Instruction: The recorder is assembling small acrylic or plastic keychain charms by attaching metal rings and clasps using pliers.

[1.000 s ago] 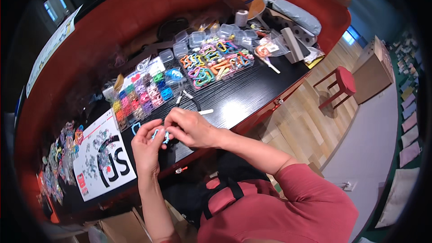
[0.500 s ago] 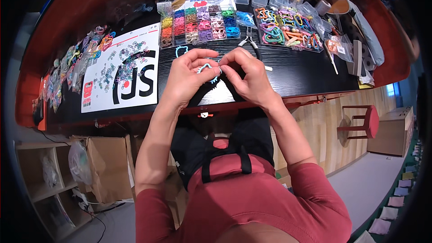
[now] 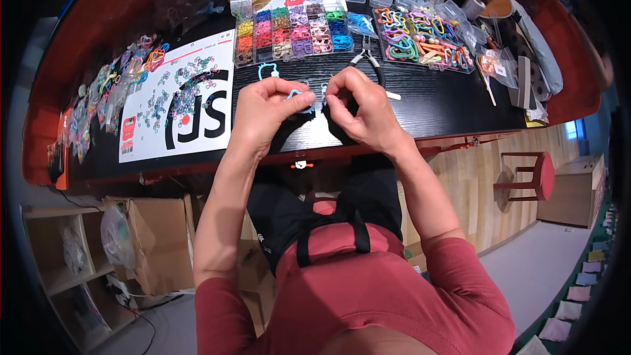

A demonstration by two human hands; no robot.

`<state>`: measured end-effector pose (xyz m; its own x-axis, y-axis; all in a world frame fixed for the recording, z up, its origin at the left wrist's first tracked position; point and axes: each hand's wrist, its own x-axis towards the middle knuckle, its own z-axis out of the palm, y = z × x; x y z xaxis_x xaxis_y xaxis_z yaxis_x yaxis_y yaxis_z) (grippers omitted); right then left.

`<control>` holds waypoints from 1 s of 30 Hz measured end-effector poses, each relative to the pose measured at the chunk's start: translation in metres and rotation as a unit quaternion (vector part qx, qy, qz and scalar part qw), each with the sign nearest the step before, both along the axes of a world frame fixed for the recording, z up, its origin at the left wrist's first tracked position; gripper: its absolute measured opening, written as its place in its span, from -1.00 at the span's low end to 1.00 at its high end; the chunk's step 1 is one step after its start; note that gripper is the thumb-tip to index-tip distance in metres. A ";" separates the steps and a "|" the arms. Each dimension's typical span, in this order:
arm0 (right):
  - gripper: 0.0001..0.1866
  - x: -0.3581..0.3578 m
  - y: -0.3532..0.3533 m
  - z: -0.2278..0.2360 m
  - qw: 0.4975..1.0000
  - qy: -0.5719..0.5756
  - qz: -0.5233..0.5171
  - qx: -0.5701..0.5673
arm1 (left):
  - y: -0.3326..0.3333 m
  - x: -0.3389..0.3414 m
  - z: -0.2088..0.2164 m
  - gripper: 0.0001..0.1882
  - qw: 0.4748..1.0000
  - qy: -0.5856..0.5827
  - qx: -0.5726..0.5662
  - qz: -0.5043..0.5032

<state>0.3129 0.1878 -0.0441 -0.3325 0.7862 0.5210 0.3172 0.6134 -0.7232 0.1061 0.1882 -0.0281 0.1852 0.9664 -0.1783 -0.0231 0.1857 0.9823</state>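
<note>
Over the black table [image 3: 420, 108], my left hand [image 3: 263, 108] pinches a light blue shaped clip [image 3: 297, 94] between thumb and fingertips, with much of it hidden by the fingers. A short gap to its right, the fingers of my right hand [image 3: 360, 108] are curled together. Something tiny and pale shows at their tips, too small to name. Another light blue outline-shaped clip [image 3: 269, 66] lies just beyond my left hand. Pliers with black and white handles [image 3: 367, 62] rest beyond my right hand.
A divided box of coloured clips [image 3: 299, 36] stands at the back, beside a second box of larger ones [image 3: 420, 39]. Small rings are scattered on a white sheet [image 3: 138, 141] at left. Bagged pieces [image 3: 98, 98] line the far left. A small white stick [image 3: 393, 96] lies at right.
My hands have drawn slightly apart, the right one moving away from the light blue clip. The left still holds that clip, now turned and more covered by the fingers.
</note>
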 end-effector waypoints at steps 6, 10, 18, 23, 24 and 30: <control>-0.85 0.001 0.001 -0.001 1.000 0.004 -0.001 0.012 | -0.003 0.008 0.019 -0.82 0.999 -0.041 0.006 0.023; -0.85 0.000 0.001 -0.001 1.000 0.007 0.003 0.018 | -0.001 0.005 0.020 -0.71 1.000 0.001 0.007 -0.010; -0.86 0.002 0.002 -0.002 0.999 0.011 0.019 0.027 | 0.002 0.004 0.020 -0.52 0.995 -0.014 -0.040 -0.086; -0.86 0.002 0.000 -0.002 0.999 0.006 0.024 0.027 | 0.002 0.000 0.024 -0.52 0.992 -0.023 -0.042 -0.118; -0.86 0.002 0.000 -0.002 0.999 0.006 0.024 0.030 | 0.003 0.000 0.024 -0.51 0.991 -0.020 -0.045 -0.121; -0.85 0.001 0.001 0.000 0.998 0.003 0.026 0.051 | 0.002 -0.003 0.017 -0.51 0.987 -0.074 -0.050 -0.130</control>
<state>0.3143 0.1891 -0.0445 -0.3680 0.7107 0.5996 0.2787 0.6995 -0.6580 0.1034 0.1907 -0.0114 0.4562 0.8614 -0.2233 -0.1040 0.3008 0.9480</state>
